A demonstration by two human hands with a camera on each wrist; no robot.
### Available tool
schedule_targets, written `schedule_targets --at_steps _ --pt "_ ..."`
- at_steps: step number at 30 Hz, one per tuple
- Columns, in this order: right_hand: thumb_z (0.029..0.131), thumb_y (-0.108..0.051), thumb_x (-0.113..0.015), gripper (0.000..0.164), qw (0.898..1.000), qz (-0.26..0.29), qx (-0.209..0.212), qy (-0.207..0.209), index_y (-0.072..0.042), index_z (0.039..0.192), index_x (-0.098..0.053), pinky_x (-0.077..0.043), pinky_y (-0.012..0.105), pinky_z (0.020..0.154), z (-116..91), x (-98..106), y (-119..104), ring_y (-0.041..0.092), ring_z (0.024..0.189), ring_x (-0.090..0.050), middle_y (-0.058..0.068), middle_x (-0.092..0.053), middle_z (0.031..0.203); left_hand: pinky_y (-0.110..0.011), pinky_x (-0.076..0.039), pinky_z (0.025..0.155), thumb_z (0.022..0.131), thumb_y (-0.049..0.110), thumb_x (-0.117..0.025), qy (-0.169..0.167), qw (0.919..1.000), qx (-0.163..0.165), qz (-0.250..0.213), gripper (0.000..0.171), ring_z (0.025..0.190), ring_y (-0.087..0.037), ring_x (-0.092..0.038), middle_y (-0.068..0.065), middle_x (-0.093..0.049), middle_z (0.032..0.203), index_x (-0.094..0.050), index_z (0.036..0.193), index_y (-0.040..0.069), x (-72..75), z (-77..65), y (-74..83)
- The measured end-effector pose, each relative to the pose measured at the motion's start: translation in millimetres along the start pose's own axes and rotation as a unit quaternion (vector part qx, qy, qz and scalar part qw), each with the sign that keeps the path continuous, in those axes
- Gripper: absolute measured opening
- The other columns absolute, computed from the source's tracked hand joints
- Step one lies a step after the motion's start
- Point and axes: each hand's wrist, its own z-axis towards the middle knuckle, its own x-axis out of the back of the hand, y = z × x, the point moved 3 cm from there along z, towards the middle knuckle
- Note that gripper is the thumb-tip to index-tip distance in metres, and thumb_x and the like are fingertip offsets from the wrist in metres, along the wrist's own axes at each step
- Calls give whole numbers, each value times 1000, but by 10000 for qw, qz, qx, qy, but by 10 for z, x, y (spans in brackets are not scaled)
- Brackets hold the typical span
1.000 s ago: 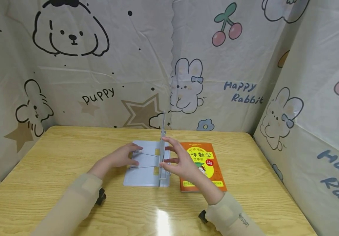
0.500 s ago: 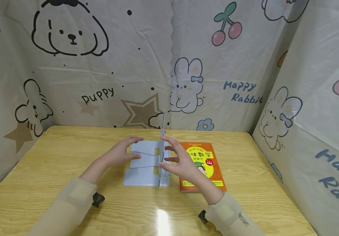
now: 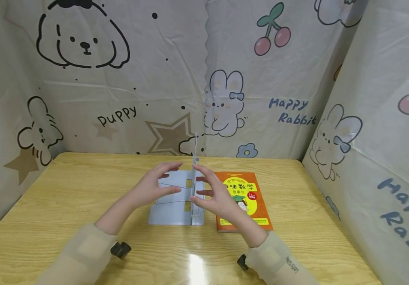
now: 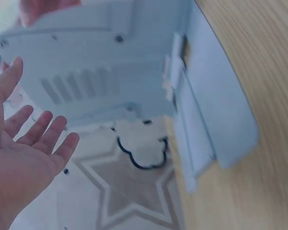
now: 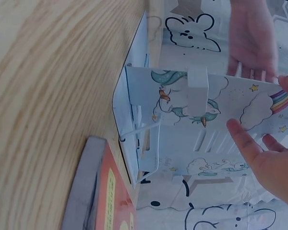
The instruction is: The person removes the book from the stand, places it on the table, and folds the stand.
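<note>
A light blue metal book stand [image 3: 170, 213] stands on the table, its flat base down and its back panel [image 5: 182, 91] upright. In the right wrist view the panel shows unicorn, cloud and rainbow prints, with a wire page holder [image 5: 156, 148] near its foot. My right hand [image 3: 220, 196] holds the panel from the right, thumb at its near edge and fingers on the printed face. Left of the panel, my left hand [image 3: 151, 186] hovers above the base with fingers spread and relaxed. In the left wrist view that hand's palm [image 4: 24, 167] holds nothing.
An orange and yellow book [image 3: 247, 204] lies flat just right of the stand. The wooden table [image 3: 83, 178] extends on both sides and in front. Behind it hangs a printed cloth [image 3: 118, 87], with another cloth wall at the right.
My left hand has lifted off the wires on the base and moved right, closer to the upright panel. The right hand stays at the panel, and the stand keeps its place.
</note>
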Motion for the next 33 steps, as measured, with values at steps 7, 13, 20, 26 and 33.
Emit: schedule_targets --at_steps 7,13,20,26,33 --pt "81 -7 -72 97 9997 -140 -111 182 -29 152 -9 -53 41 89 -21 -12 -152 31 124 -48 7 -30 151 -46 -42 102 81 27 -75 -94 9989 -360 -294 73 130 -26 -41 -6 -41 145 -40 144 14 -72 16 276" --pt "83 -3 -69 93 9997 14 -240 107 -14 152 -8 -49 48 93 -46 9 -345 37 126 -45 15 -29 151 -45 -43 101 81 34 -74 -157 9995 63 -278 73 128 -27 -43 -1 -40 146 -39 144 22 -128 59 319" --pt "82 -6 -71 94 9995 96 -243 149 -22 152 -10 -51 43 92 -9 -18 -87 30 128 -45 7 -30 151 -46 -45 99 80 32 -75 -109 9988 81 -480 75 129 -29 -44 -1 -39 146 -38 144 20 -139 114 361" --pt "82 -12 -72 93 9997 40 -163 165 -29 151 -12 -51 34 92 -2 -39 -5 23 128 -45 -1 -30 151 -45 -45 98 80 33 -75 -121 9989 -6 -443 69 128 -28 -42 1 -39 146 -43 141 23 -134 146 395" --pt "83 -15 -72 91 9995 9 -267 158 -35 150 -14 -51 31 91 -6 -36 3 19 128 -45 -6 -31 150 -43 -46 98 81 32 -75 -142 9992 47 -382 62 129 -23 -42 0 -36 147 -48 136 25 -154 158 381"
